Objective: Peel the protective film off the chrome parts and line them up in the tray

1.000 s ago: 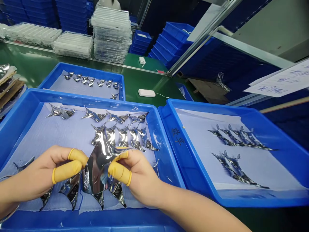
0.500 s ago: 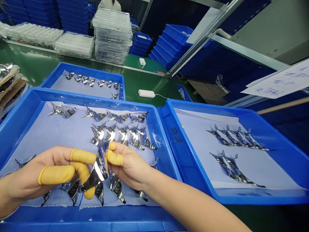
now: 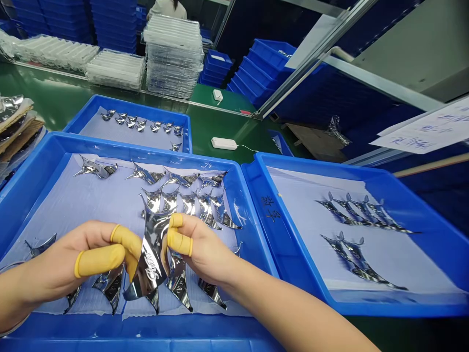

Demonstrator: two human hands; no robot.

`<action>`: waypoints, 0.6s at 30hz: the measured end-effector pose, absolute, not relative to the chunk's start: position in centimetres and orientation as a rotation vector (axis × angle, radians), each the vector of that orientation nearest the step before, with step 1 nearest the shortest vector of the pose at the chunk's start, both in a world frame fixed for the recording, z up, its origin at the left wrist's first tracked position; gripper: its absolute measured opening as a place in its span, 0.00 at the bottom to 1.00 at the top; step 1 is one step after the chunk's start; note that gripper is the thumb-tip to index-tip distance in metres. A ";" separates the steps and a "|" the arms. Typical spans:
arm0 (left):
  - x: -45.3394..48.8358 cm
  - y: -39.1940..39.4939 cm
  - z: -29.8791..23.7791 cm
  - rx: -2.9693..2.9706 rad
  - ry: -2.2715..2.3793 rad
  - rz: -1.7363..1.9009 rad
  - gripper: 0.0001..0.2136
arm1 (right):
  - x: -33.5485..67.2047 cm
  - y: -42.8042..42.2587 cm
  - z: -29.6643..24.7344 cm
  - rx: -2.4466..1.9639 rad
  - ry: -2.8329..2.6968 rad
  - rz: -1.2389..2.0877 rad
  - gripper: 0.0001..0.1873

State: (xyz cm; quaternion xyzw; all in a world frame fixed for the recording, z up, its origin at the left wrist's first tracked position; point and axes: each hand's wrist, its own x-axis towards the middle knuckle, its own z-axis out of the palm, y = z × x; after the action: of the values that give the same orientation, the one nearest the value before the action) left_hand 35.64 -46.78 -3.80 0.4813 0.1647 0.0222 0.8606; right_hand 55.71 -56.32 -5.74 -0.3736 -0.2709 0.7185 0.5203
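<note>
We're pinching the chrome trim piece [image 3: 151, 254] from both sides: left hand [image 3: 73, 264] fingers on its left edge, right hand [image 3: 207, 252] fingers on its right. It's upright just above the near blue tray [image 3: 22, 171], over the loose chrome parts [image 3: 190, 205].

This is a workstation on a factory floor: a long green tabletop [image 3: 220, 124] carries shallow blue trays [image 3: 120, 146], lined with a pale sheet, where the same chrome piece [image 3: 190, 203] lies many times over in neat rows. Behind them stand tall stacks of clear plastic trays [image 3: 172, 54] and piles of blue crates [image 3: 256, 63], far more than any home or shop would keep. The worker's fingers wear yellow finger cots [image 3: 97, 259], a handwritten paper [image 3: 428, 132] shows beside the metal frame [image 3: 366, 77], and another person [image 3: 166, 7] stands at the back.
</note>
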 end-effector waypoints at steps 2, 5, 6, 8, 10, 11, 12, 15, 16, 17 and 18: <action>35.6 -46.8 -4.2 1.056 0.439 0.073 0.12 | 56.1 -56.5 -5.4 -0.926 -0.725 1.664 0.22; 35.8 -46.7 -4.7 1.120 0.512 0.097 0.11 | 56.4 -56.9 -4.7 -0.981 -0.800 1.572 0.19; 35.8 -46.7 -4.8 1.124 0.515 0.102 0.11 | 56.4 -57.0 -4.5 -0.998 -0.825 1.540 0.18; 36.0 -46.6 -4.8 1.128 0.512 0.102 0.11 | 56.4 -57.2 -4.1 -1.019 -0.874 1.502 0.15; 36.2 -46.6 -4.8 1.111 0.529 0.096 0.10 | 56.2 -57.3 -3.8 -1.037 -0.904 1.490 0.12; 36.2 -46.7 -4.7 1.101 0.533 0.087 0.10 | 56.1 -57.4 -3.7 -1.048 -0.914 1.492 0.10; 36.3 -46.7 -4.7 1.086 0.544 0.080 0.09 | 56.0 -57.4 -3.7 -1.059 -0.916 1.500 0.09; 36.3 -46.9 -4.6 1.038 0.544 0.056 0.08 | 55.8 -57.5 -3.6 -1.085 -0.874 1.545 0.09; 36.3 -46.9 -4.7 1.027 0.545 0.050 0.08 | 55.7 -57.4 -3.6 -1.079 -0.838 1.578 0.10; 36.4 -47.0 -4.7 1.016 0.550 0.048 0.07 | 55.7 -57.4 -3.6 -1.064 -0.799 1.612 0.12; 36.4 -47.0 -4.8 1.005 0.555 0.046 0.07 | 55.7 -57.4 -3.6 -1.045 -0.760 1.645 0.14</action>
State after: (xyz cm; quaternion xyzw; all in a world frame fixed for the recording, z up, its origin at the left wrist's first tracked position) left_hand 36.40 -47.04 -4.77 0.4753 0.2624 0.0218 0.8395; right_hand 55.68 -57.41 -3.59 -0.4323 -0.3142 0.6806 0.5011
